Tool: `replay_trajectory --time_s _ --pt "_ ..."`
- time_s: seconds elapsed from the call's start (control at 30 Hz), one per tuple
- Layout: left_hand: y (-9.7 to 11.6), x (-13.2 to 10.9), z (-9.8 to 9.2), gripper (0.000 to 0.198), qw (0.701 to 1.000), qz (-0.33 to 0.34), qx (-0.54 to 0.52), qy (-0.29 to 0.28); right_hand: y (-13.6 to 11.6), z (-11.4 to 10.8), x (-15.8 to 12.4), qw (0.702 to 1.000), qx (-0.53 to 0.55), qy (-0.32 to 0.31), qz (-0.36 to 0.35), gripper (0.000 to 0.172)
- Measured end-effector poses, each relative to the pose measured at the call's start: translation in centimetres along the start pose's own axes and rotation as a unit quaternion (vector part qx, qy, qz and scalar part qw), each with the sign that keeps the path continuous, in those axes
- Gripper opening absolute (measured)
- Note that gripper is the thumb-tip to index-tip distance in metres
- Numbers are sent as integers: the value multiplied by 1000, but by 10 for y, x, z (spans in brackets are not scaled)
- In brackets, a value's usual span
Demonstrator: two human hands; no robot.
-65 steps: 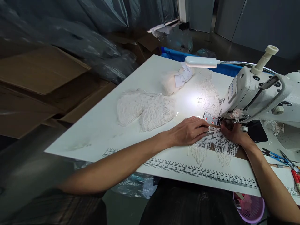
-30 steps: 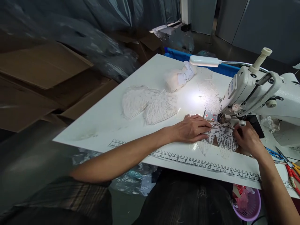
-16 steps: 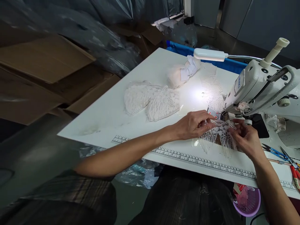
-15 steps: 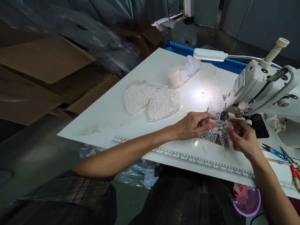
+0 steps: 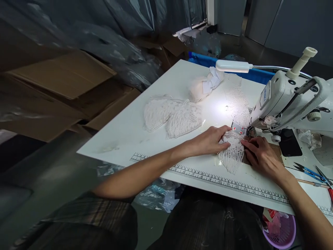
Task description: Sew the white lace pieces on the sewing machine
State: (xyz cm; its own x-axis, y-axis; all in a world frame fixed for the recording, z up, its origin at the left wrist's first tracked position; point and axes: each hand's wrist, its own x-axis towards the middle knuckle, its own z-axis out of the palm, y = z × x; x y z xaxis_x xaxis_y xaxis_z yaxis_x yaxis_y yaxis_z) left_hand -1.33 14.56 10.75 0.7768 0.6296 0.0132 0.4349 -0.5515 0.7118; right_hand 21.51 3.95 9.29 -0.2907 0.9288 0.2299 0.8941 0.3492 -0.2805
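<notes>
A white lace piece (image 5: 231,152) with a scalloped lower end lies in front of the needle area of a white sewing machine (image 5: 270,100). My left hand (image 5: 212,140) holds its left side, the thumb on top and the forefinger reaching toward the metal needle plate (image 5: 238,128). At the upper right edge of the lace, my right hand (image 5: 262,158) grips with bent fingers, partly hidden from above. Beyond the presser foot, a further lace strip (image 5: 235,97) runs back over the table under the lamp.
Two lace pieces (image 5: 173,116) and a fabric bundle (image 5: 205,85) rest left on the white table (image 5: 125,139). A lamp (image 5: 232,66) hangs above. To the right are a dark phone-like slab (image 5: 291,142) and blue snips (image 5: 309,172). Cardboard boxes (image 5: 65,76) stand left.
The lace near me has been drawn together and shifted left, now lying flatter. My right hand has moved left and turned palm down; my left hand has slid slightly left. The view has shifted slightly.
</notes>
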Motion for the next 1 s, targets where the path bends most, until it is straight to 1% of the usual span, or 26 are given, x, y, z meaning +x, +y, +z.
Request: replay_trajectory --time_s 0.07,0.13,0.2,0.3,0.33,0.4,0.5,0.6,0.73,0.83,0.93,1.0 --pt "-2 1 0 49 1000 -6 -5 13 3 3 3 1000 -27 -6 -7 39" --pt "-4 3 1 53 999 -20 -16 25 8 6 6 1000 -22 -12 -1 42" --pt "-6 5 1 59 999 -37 -25 31 13 7 7 1000 4 -10 22 42" --pt "-8 7 1 62 998 -50 -32 23 18 8 6 997 56 8 60 43" --pt "-10 8 0 62 998 -51 -34 19 19 9 5 996 67 15 59 44" --pt "-12 9 -2 61 998 -52 -39 9 18 9 2 997 70 26 35 45" --pt "-16 9 -6 61 997 -57 -39 -17 15 10 1 999 33 30 -9 44" --pt "-16 10 -9 61 997 -67 -29 -28 13 12 1 999 -11 30 -24 42" --pt "-9 10 -13 64 992 -106 -44 -51 10 15 2 998 -52 39 -24 42" --pt "-5 9 -14 66 988 -128 -64 -56 8 19 1 997 -71 42 -7 41" --pt "-7 11 -14 66 985 -137 -91 -53 8 20 0 996 -69 49 4 41" --pt "-10 12 -13 63 984 -134 -106 -49 9 19 -1 997 -49 58 3 42"
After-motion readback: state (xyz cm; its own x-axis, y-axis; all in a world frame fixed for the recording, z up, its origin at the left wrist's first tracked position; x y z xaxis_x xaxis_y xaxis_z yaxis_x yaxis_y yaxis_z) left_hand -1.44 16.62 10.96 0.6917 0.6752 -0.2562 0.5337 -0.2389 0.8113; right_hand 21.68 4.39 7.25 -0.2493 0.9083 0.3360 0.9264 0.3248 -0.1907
